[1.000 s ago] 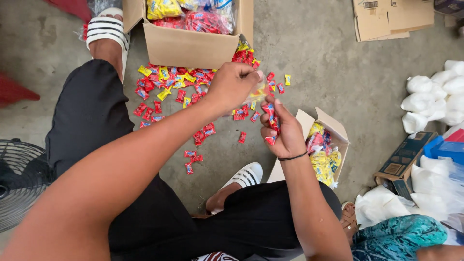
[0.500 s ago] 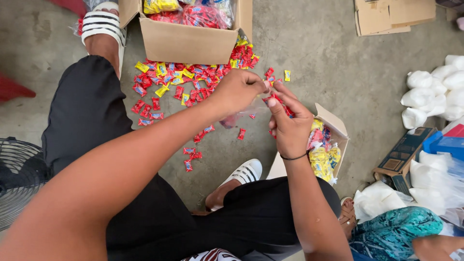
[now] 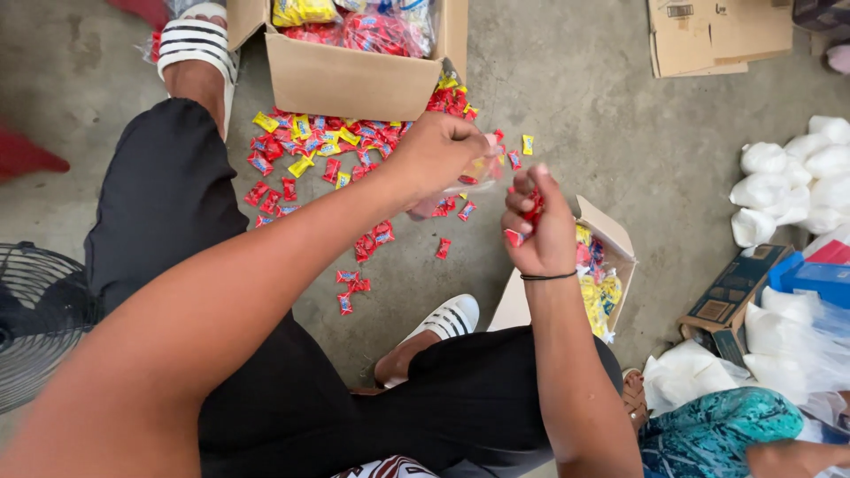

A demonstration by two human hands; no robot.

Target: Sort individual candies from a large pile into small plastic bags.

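Note:
My left hand point(image 3: 438, 150) grips the top of a small clear plastic bag point(image 3: 460, 181) with a few red candies inside. Just to its right, my right hand point(image 3: 536, 226) is closed around a bunch of red wrapped candies point(image 3: 529, 212). Below both hands, many red and yellow wrapped candies point(image 3: 328, 155) lie scattered on the concrete floor. My legs in black trousers stretch out on either side of the pile.
A large cardboard box point(image 3: 354, 80) with bags of candy stands at the top. A smaller open box point(image 3: 606, 239) of filled packets sits right of my right hand. A black fan point(image 3: 35, 327) is at left; white bags point(image 3: 788, 186) and flat cartons lie right.
My hands have drawn together over the floor. The left hand now holds the clear bag up, and the right hand has brought its candies to the bag's mouth.

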